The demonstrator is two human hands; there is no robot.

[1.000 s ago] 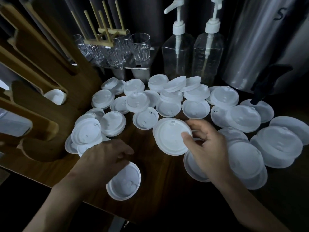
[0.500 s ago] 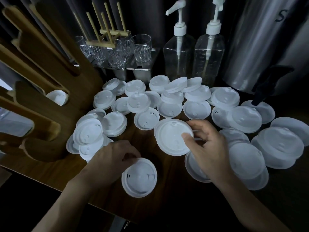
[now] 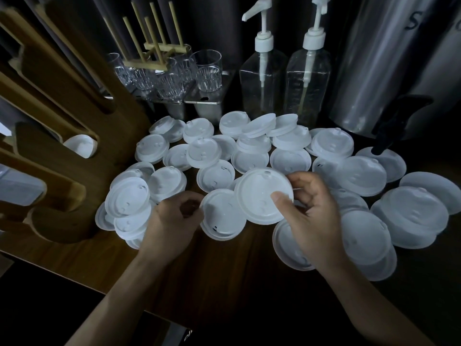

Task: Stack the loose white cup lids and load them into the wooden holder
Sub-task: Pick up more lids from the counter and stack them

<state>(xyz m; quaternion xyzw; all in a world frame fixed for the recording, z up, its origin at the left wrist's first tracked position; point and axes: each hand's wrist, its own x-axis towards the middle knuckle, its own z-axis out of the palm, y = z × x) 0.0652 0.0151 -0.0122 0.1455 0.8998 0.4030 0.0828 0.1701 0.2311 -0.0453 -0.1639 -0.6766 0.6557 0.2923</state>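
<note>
Brought rightward, one white lid [image 3: 220, 217] is gripped by curled fingers of the left hand [image 3: 172, 221], its edge overlapped by a second lid [image 3: 262, 196] pinched by the right hand [image 3: 311, 216]; loose lids [image 3: 289, 161] are scattered beyond; the wooden holder [image 3: 119, 126] is seen at left.

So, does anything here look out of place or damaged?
Nothing looks damaged or spilled. The lids lie scattered and overlapping, some tilted on others, as loose lids waiting to be stacked would.
</note>
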